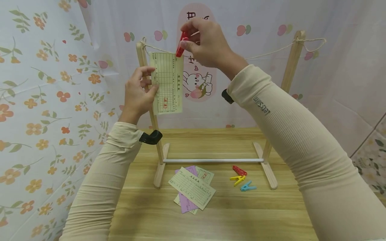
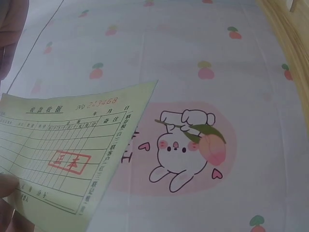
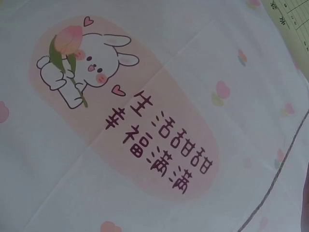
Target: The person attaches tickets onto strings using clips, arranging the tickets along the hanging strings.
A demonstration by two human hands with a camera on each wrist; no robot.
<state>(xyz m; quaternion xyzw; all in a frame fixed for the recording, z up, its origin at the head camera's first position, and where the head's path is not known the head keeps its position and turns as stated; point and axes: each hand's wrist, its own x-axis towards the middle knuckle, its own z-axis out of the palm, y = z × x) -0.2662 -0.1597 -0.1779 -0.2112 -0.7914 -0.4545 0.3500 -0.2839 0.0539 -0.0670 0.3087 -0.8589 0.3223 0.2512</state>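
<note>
A pale yellow printed receipt slip (image 1: 167, 83) hangs upright at the string (image 1: 268, 53) near the left post. At its left edge my left hand (image 1: 138, 90) pinches it between thumb and fingers; the left wrist view shows the slip (image 2: 67, 145) close up, thumb at its edge. With thumb and fingertips, my right hand (image 1: 208, 43) grips a red clothespin (image 1: 182, 47), whose tip meets the slip's top right corner at the string. Whether it clamps the paper I cannot tell. In the right wrist view, the right hand's fingers and clothespin are out of sight.
A wooden frame with a left post (image 1: 141, 55), a right post (image 1: 291, 63) and a white crossbar (image 1: 212, 160) stands on the wooden table (image 1: 223, 224). Overlapping yellow and purple slips (image 1: 193, 189) lie in front. To their right are red (image 1: 239, 170), yellow (image 1: 238, 180) and blue clothespins (image 1: 248, 186).
</note>
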